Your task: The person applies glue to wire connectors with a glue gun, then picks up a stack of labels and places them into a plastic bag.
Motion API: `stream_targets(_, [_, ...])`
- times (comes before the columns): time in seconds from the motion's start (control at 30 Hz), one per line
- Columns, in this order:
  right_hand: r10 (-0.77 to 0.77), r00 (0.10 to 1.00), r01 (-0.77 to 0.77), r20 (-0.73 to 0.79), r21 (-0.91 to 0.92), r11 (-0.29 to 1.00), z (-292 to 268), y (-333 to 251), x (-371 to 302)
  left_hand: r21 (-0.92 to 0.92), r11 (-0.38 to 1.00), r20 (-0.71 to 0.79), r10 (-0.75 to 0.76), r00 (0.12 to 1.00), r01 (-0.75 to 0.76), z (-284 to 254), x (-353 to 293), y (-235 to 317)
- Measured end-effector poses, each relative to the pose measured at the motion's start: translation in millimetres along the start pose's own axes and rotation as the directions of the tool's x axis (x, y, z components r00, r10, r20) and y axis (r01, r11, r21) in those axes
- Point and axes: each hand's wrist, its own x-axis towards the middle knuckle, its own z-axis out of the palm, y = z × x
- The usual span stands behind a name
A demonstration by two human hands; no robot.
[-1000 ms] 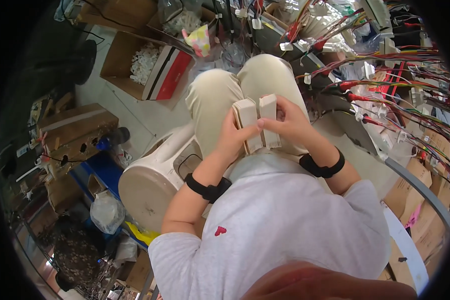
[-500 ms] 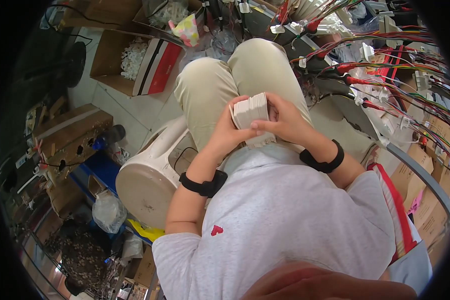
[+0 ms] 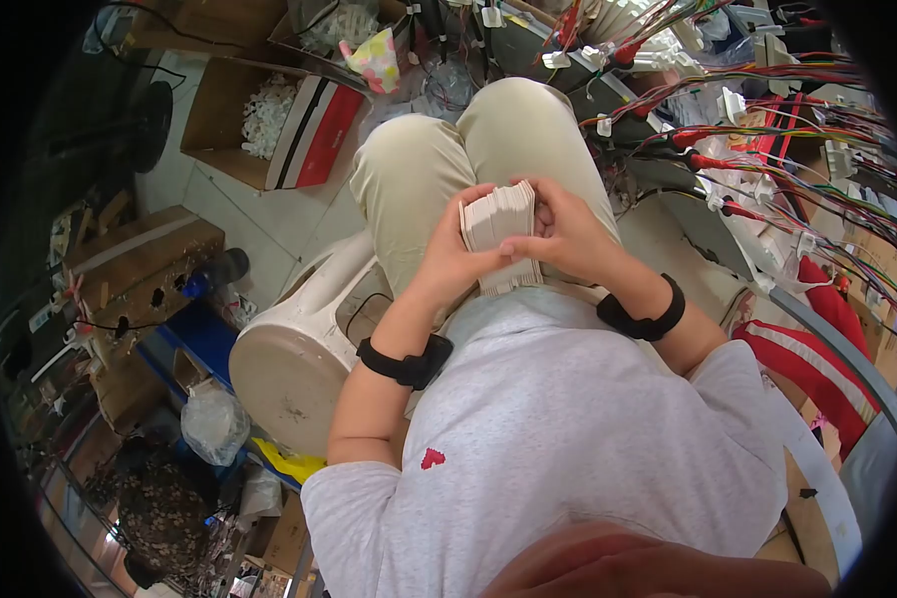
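A thick stack of thin off-white cards or tags [image 3: 499, 219] is held upright between my two hands, just above my lap. My left hand [image 3: 455, 254] wraps the stack's left side, its thumb across the near face. On the other side my right hand [image 3: 568, 235] closes round the edge, its thumb meeting the left one at the lower front. More of the same pale pieces [image 3: 509, 278] show below the thumbs, against my waist. What is printed on the pieces, if anything, cannot be made out.
Bundles of coloured wires [image 3: 767, 135] with white connectors hang at the right. A cardboard box [image 3: 314, 130] with small white parts stands on the floor ahead left. Beside my left leg is an off-white plastic stool [image 3: 289, 384]. A person's red-and-white sleeve or trouser leg [image 3: 812, 374] shows at right.
The stack in my hands looks more evenly gathered, and its loose left piece now lies in line. At the right, the red-and-white clothing of another person has shifted outward.
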Motion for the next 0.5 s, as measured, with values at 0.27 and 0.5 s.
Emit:
stream_targets(0.27, [-0.153, 0.988, 0.151, -0.008, -0.106, 0.983, -4, -4, 5, -0.080, 0.994, -0.045, 0.066, 0.997, -0.069, 0, 7, 0])
stream_targets(0.5, [-0.319, 0.945, 0.303, -0.069, -0.180, 0.936, -9, -30, 22, -0.264, 0.953, -0.205, 0.093, 0.974, -0.147, 5, 26, 25])
